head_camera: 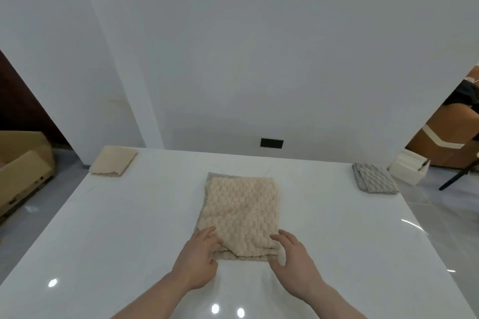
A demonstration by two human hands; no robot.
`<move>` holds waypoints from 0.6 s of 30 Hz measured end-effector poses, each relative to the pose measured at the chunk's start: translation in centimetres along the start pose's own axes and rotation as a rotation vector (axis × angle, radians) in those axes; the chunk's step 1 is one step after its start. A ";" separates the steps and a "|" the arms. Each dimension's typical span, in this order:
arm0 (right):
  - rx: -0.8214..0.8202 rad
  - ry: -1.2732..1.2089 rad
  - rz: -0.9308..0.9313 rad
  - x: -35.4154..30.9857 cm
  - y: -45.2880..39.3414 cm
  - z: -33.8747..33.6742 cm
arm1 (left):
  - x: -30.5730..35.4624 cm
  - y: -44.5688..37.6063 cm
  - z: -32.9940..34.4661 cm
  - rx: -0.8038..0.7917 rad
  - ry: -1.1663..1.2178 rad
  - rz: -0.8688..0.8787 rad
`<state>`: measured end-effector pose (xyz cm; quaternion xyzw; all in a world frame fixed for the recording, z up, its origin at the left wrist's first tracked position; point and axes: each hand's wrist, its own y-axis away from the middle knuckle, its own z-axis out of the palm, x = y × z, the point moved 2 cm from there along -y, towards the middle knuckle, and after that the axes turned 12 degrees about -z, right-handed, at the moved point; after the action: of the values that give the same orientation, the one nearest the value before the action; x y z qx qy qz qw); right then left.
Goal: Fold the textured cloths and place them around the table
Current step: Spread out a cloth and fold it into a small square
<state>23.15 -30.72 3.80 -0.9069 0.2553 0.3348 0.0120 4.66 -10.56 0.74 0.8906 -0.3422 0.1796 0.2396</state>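
Left hand (198,259): pinches beige cloth (242,215) near-left corner | Right hand (293,260): fingers spread, touching cloth's near-right corner

Two bare forearms, left hand (198,261) and right hand (294,264) ungloved, sleeveless.
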 end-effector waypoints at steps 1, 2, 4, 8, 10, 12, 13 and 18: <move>-0.010 0.005 -0.006 0.6 -1.2 1.0 | -0.5 -1.1 0.7 -0.005 0.001 0.027; -0.019 0.015 -0.013 1.4 -2.6 2.3 | -1.3 -2.2 2.0 0.001 -0.004 0.046; -0.002 0.005 -0.016 3.0 -4.9 4.3 | -2.5 -3.6 3.9 0.052 -0.019 0.098; 0.128 0.124 -0.080 6.9 -6.4 10.7 | -4.9 -4.6 9.0 0.273 0.058 0.193; 0.280 0.173 -0.162 8.2 -5.7 13.0 | -5.5 -4.5 10.5 0.376 0.076 0.222; 0.399 0.140 -0.222 8.9 -5.5 13.8 | -6.0 -4.7 11.0 0.430 0.112 0.231; 0.452 0.108 -0.239 9.4 -5.7 13.9 | -6.2 -4.7 11.1 0.447 0.119 0.231; 0.600 0.042 -0.341 10.3 -6.0 14.1 | -6.0 -4.1 11.4 0.513 0.088 0.286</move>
<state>24.19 -27.48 -14.36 -0.8993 0.1875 0.2195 0.3285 5.06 -11.04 -12.78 0.8563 -0.3968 0.3306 -0.0065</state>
